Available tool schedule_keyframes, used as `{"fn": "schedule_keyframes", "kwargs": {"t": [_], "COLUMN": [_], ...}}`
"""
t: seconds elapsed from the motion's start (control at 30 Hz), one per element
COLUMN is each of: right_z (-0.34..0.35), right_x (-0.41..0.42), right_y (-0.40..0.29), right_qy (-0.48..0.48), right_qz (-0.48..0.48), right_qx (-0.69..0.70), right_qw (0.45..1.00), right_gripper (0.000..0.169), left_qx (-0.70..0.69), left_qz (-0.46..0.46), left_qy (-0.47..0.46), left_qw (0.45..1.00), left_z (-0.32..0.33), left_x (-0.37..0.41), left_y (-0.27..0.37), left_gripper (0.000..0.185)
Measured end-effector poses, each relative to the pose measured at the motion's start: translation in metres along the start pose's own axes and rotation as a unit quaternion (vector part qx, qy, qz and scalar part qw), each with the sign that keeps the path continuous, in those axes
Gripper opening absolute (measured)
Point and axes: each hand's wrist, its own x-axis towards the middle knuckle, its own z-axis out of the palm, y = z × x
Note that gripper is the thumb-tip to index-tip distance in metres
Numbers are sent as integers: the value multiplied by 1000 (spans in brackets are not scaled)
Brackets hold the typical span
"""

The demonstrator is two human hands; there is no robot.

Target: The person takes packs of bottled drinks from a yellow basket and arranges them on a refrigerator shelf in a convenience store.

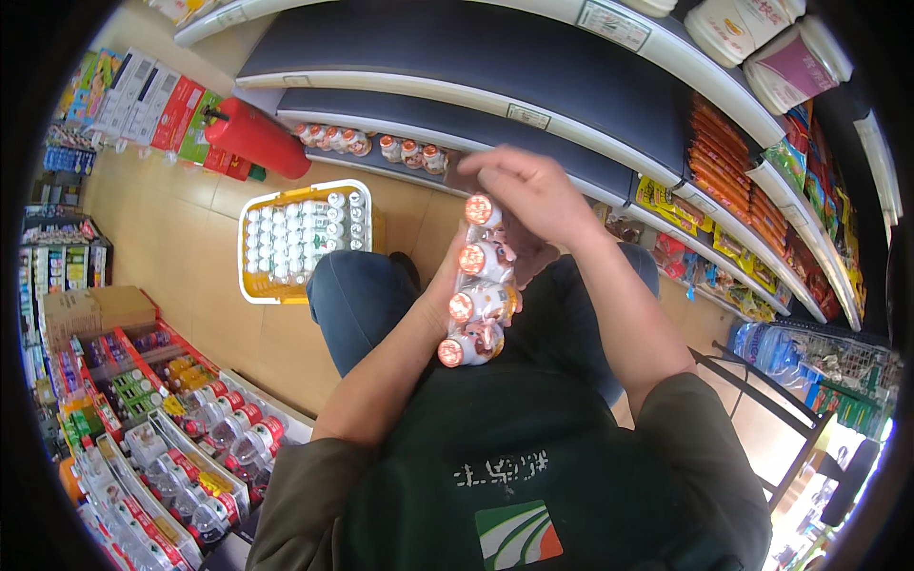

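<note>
My left hand (445,291) holds a clear-wrapped pack of small white bottles (487,303) with orange-patterned foil caps. The pack stretches lengthwise over my lap, between my knees. Above its far end is my right hand (532,196), slightly blurred, with a dark brown cloth (530,253) under the palm and fingers. The cloth hangs along the right side of the pack; blur hides whether it touches the bottles. Similar bottle packs (332,139) stand at the front of the bottom shelf (485,171).
A yellow basket with a white rim (244,250) holds many white-capped bottles on the floor to my left. Beyond it leans a red fire extinguisher (257,135). Packaged snacks (721,160) fill shelves at right. Bottled drinks (235,428) are stacked at lower left. A metal-framed cart (771,400) stands at right.
</note>
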Motion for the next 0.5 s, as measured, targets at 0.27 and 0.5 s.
{"fn": "schedule_keyframes", "kwargs": {"t": [0.27, 0.5], "right_z": [-2, 37], "right_x": [-13, -42], "right_y": [11, 100], "right_qy": [-65, 144], "right_qz": [47, 55], "right_qx": [78, 225], "right_qw": [994, 962], "right_gripper": [31, 45], "left_qx": [14, 89], "left_qz": [-12, 63], "left_qy": [8, 94], "left_qw": [1000, 990], "left_z": [-23, -32], "left_x": [-4, -6], "left_y": [-22, -21], "left_gripper": [89, 68]}}
